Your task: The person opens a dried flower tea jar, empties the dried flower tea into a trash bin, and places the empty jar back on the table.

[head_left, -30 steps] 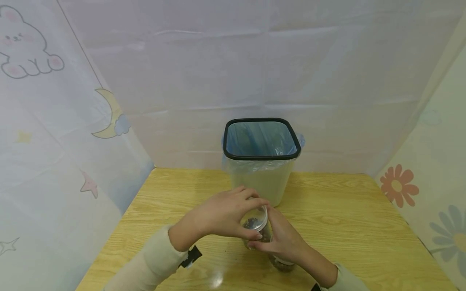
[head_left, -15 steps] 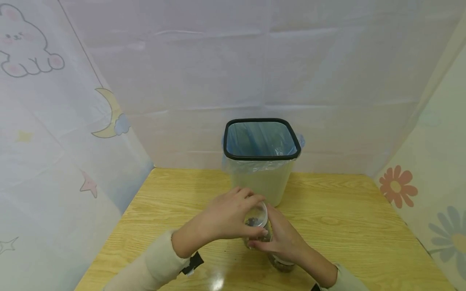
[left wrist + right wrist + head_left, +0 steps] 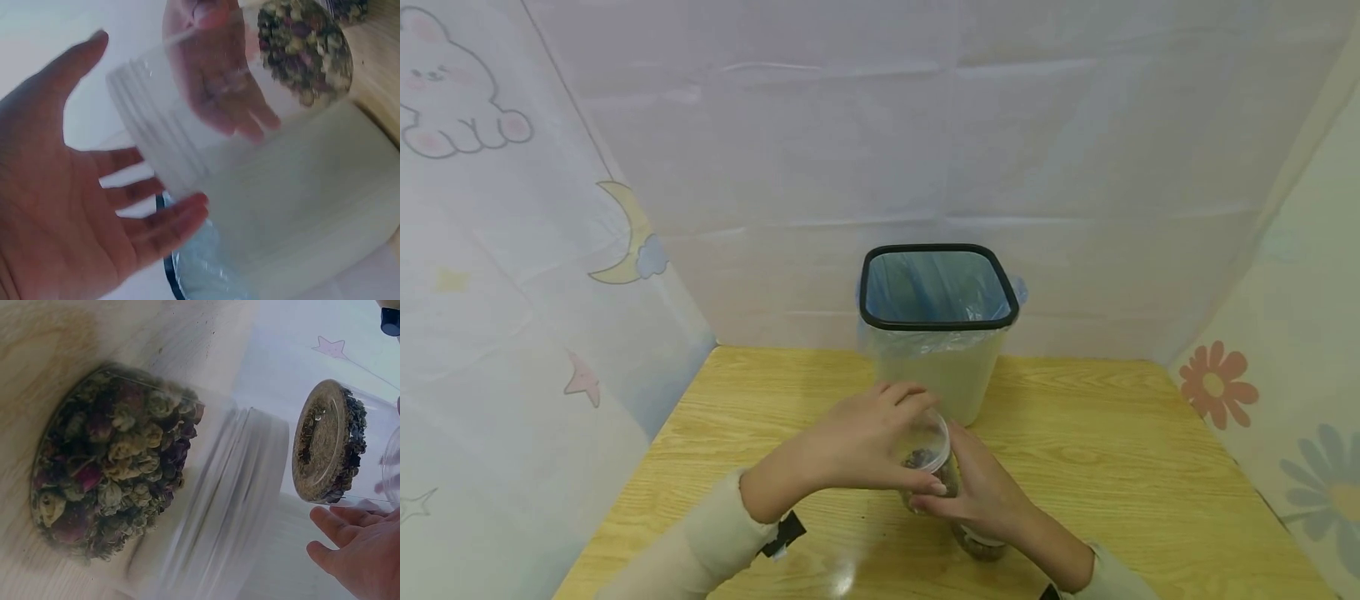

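A clear jar (image 3: 951,475) partly filled with dried flowers and dark bits hangs above the table, its underside showing in the right wrist view. My right hand (image 3: 992,492) grips its body, fingers on the far side and thumb on the near side. My left hand (image 3: 865,437) is around the clear lid (image 3: 934,437). In the left wrist view its fingers (image 3: 165,231) are spread by the lid, the thumb apart from it; finger contact is hard to tell. Below my right forearm stands a second lidded jar (image 3: 119,469) of dried flowers, partly hidden in the head view.
A pale bin (image 3: 925,367) with a black rim and a bluish plastic liner stands just behind the hands. The wood-grain table (image 3: 1112,450) reaches patterned hangings (image 3: 805,150) at the back and sides. A few dark specks lie near the jars.
Between frames my left hand shifts slightly right, then back left, at the lid, its upper fingers now blurred. The right hand and the gripped jar stay nearly in place.
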Available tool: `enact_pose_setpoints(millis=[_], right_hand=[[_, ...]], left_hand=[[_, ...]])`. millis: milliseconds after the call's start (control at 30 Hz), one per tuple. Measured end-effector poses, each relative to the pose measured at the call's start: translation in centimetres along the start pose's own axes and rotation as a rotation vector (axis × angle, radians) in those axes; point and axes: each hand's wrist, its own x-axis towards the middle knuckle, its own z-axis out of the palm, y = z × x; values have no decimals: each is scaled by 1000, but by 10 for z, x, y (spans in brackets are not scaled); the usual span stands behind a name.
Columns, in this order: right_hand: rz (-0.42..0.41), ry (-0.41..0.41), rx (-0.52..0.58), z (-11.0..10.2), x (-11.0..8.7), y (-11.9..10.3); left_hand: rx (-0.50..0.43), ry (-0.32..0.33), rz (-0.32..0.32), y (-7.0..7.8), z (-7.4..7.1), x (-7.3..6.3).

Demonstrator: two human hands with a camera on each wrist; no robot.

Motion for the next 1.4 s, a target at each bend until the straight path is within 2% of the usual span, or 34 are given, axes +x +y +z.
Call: enact_pose_setpoints(millis=[133, 267, 367, 467, 767, 1067, 1200, 1400], right_hand=[[-4, 10, -37, 1, -2, 0], [4, 5, -63, 1, -2, 0], [11, -1, -68, 2, -3, -2], [13, -5, -58, 1, -3, -3], [2, -6, -41, 1, -5, -3], [32, -17, -34, 2, -5, -4], [37, -11, -42, 3, -4, -4], [33, -12, -21, 4, -4, -3]], left_hand=[[-38, 3, 145, -10, -7, -2], [-66, -21, 280, -16, -12, -2], [-79, -45, 336, -18, -14, 0], [-80, -63, 362, -18, -14, 2], [-90, -118, 334, -18, -16, 5], [-52, -96, 316, -16, -11, 7], [-24, -92, 274, -13, -11, 6], [22, -74, 178, -7, -10, 6]])
